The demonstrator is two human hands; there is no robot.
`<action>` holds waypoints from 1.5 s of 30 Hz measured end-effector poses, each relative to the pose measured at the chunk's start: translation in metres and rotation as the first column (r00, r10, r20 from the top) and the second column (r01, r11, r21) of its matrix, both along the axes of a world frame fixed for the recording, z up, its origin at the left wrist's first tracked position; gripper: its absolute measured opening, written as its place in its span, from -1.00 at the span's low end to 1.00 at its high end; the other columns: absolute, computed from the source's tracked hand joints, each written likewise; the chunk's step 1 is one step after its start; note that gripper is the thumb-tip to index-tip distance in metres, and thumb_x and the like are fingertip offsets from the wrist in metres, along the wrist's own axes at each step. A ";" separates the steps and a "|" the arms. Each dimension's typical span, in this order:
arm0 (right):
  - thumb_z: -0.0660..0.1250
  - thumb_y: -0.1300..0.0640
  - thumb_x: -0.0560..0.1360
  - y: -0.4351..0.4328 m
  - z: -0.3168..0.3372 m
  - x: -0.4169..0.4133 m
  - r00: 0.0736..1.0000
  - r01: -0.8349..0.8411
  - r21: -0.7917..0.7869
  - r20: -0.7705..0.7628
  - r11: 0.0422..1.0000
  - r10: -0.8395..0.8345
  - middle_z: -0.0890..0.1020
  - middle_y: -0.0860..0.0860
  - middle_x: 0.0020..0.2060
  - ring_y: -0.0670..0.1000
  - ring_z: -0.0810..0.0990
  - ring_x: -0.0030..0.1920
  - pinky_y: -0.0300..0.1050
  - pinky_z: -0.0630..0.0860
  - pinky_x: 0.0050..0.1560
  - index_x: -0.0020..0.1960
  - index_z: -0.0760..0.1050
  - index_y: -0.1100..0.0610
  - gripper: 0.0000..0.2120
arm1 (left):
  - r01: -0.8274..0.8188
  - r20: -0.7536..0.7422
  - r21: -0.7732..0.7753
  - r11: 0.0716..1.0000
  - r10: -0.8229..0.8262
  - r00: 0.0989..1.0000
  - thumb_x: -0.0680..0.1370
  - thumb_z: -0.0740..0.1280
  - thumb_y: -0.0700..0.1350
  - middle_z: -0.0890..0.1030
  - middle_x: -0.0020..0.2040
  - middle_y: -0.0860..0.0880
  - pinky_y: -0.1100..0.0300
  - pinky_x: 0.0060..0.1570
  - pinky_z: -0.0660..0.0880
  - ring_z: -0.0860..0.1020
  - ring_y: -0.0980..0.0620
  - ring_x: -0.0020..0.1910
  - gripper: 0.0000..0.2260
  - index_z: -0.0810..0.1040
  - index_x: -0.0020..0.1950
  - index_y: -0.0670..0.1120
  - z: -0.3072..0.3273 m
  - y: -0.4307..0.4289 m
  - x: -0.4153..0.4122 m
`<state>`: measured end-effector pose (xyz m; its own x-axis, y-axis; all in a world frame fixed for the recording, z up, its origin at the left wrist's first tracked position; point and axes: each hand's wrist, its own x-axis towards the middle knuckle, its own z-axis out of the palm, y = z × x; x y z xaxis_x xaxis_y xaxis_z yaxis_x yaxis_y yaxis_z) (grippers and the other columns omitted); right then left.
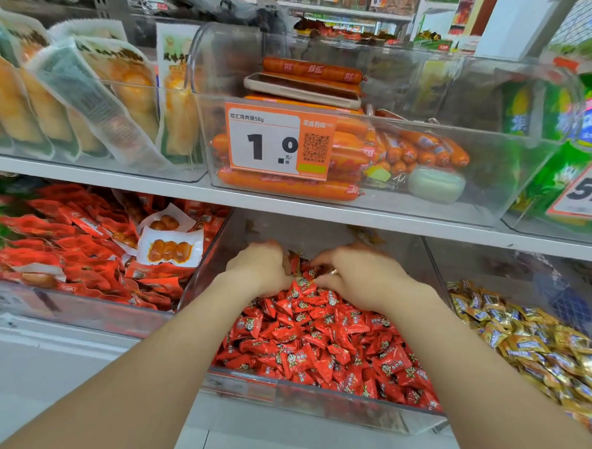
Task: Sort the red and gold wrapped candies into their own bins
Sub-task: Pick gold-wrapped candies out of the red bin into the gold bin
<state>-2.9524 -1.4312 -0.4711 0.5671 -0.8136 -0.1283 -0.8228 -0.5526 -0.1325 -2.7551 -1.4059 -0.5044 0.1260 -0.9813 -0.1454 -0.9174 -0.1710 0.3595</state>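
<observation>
Red candies [317, 336] under curled fingers of L hand [257, 268], R hand [358, 278], grip unclear

Reaches left hand [258, 268] and right hand [356, 277] into red candies [317, 342], deep in a clear bin [315, 404] — gold candies [535, 350] alongside.

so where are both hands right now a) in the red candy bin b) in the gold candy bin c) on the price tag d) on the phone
a: the left hand and right hand both dig into the red candies at the back of the middle bin, with the gold candies off to the right.
</observation>
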 end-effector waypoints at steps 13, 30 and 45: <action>0.39 -0.15 0.61 -0.013 -0.010 0.003 0.989 -0.036 -0.002 -0.147 0.999 0.036 0.60 0.07 0.14 0.17 0.62 0.09 0.02 0.58 0.03 0.30 0.55 0.00 -0.66 | -0.110 -0.207 -0.227 0.968 0.062 0.976 0.48 0.24 0.20 0.57 -0.36 -0.06 0.11 -0.22 0.52 0.57 -0.11 -0.29 -0.60 0.48 -0.32 -0.12 0.018 0.014 -0.007; 0.44 -0.02 0.61 0.092 0.045 -0.139 0.344 0.111 0.630 0.701 0.769 -0.624 0.67 0.04 -0.22 -0.02 0.42 -0.36 -0.22 0.27 -0.45 0.07 0.67 0.20 -0.74 | -0.036 -0.696 -0.250 0.968 -0.154 0.702 0.63 0.36 0.18 0.41 -0.36 -0.04 0.02 -0.26 0.29 0.31 -0.01 -0.36 -0.67 0.58 -0.06 -0.09 0.047 0.101 -0.078; 0.35 0.06 0.41 0.080 -0.014 -0.312 0.741 0.499 -0.010 0.524 0.866 -0.421 0.51 0.05 0.42 -0.01 0.41 0.49 -0.34 0.20 0.43 0.45 0.56 0.00 -0.41 | 0.284 -0.293 -0.268 0.921 -0.358 0.886 0.56 0.41 0.15 0.54 0.16 -0.06 0.10 0.18 0.39 0.49 -0.14 0.29 -0.60 0.45 0.34 0.06 0.020 0.049 -0.314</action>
